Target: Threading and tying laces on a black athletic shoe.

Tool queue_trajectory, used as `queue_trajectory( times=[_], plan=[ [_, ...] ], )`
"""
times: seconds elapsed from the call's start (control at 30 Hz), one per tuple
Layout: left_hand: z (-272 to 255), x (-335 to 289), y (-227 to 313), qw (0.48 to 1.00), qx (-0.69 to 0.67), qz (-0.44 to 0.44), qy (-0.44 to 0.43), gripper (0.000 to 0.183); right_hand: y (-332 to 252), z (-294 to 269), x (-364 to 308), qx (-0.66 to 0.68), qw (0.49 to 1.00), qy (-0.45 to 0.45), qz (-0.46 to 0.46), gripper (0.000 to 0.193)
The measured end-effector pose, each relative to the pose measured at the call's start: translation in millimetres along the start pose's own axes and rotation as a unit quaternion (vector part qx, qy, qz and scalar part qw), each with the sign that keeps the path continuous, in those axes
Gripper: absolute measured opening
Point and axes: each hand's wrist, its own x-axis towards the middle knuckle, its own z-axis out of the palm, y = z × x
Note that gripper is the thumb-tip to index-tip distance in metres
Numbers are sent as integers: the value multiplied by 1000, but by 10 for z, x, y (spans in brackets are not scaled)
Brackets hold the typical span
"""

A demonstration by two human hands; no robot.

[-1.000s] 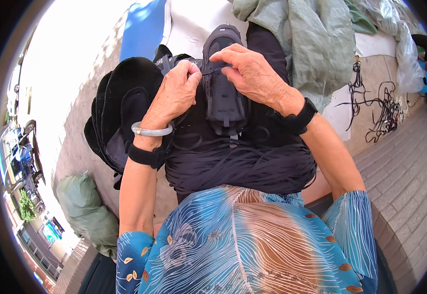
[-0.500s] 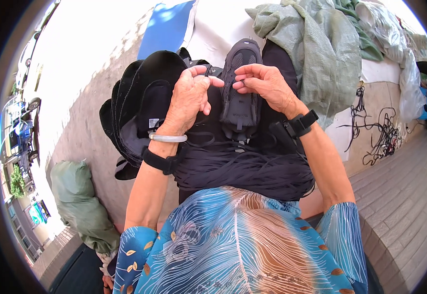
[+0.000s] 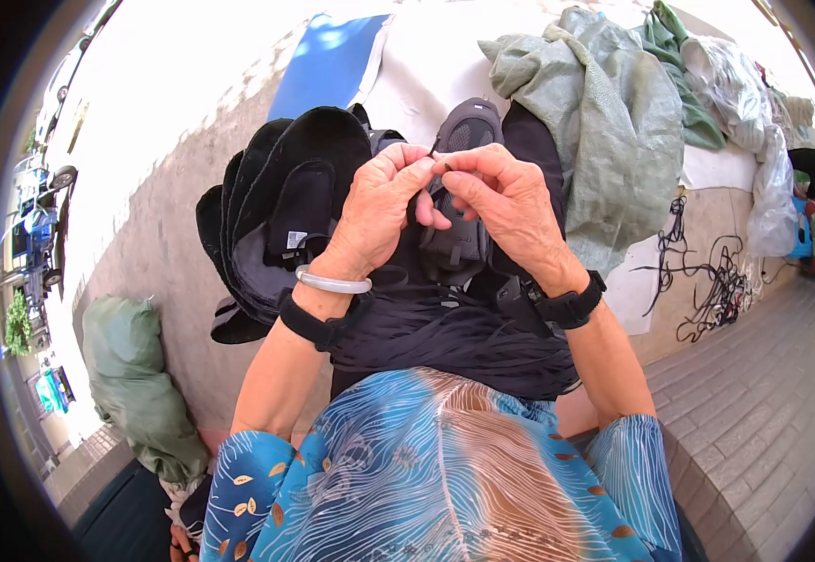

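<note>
Ground (image 3: 183, 187): grey and flat, it goes under most things, with bright sun on the far left.
Brick path (image 3: 763, 393): on the right, going from near to far.
White sheet (image 3: 431, 56): on the ground at the far side, just past the shoe.
Blue sheet (image 3: 332, 56): far and a bit left, next to the white one.
Woven sack (image 3: 613, 140): grey-green, crumpled, far and right of the shoe.
Stuffed sack (image 3: 131, 393): dark green and fat, near and left.
Shirt (image 3: 379, 450): nearest of all, blue and brown with thin white wavy lines.
Black stack (image 3: 304, 140): floppy round-ended pieces, just left of the left hand; I cannot tell just what they are.
Lap laces (image 3: 445, 337): a big black heap across the lap, just far of the shirt.
Tangled laces (image 3: 712, 314): black, thin and messy, on the ground at the right.
Shoe (image 3: 473, 126): black, behind and under the two hands, toe far and heel near.
Left hand (image 3: 379, 201): thumb and pointer pinch a cord, other fingers curled loosely.
Right hand (image 3: 520, 206): thumb and pointer pinch a small dark bit, right by the left fingertips.
Bangle (image 3: 332, 284): pale, round the left wrist, with a black strap (image 3: 309, 323) just nearer.
Cord (image 3: 433, 148): thin and black, it pokes up from the left fingertips, over the shoe.
Small dark bit (image 3: 448, 168): tiny; I cannot tell if it is part of the cord.
</note>
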Motion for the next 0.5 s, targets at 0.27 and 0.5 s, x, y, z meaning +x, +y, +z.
queue_trajectory(
  times=[0.27,0.5],
  plan=[
    [132,-30,-60,993,119,3,21,19,62,59,-50,63,995,61,42,18],
    [164,-70,-53,978,205,21,-17,21,11,-5,-46,65,996,50,39,12]
  ],
)
